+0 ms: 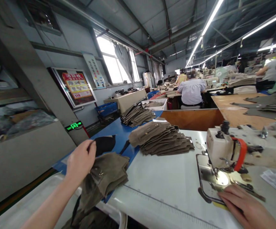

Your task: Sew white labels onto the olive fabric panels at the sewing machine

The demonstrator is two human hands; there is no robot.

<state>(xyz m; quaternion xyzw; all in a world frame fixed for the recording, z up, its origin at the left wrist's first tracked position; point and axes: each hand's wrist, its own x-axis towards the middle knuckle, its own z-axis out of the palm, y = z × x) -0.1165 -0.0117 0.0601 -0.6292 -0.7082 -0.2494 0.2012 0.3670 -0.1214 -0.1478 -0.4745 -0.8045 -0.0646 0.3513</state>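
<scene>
At a garment workshop, a worker's left hand (80, 162) closes its grip on the top piece of an olive fabric stack (104, 178) at the counter (166, 178) edge, nine o'clock of the sewing machine (226, 152). The right hand (245, 206) lies flat and empty by the needle plate (214, 181). Nothing sits under the needle yet; another stacked pile (162, 136) waits at twelve o'clock.
</scene>
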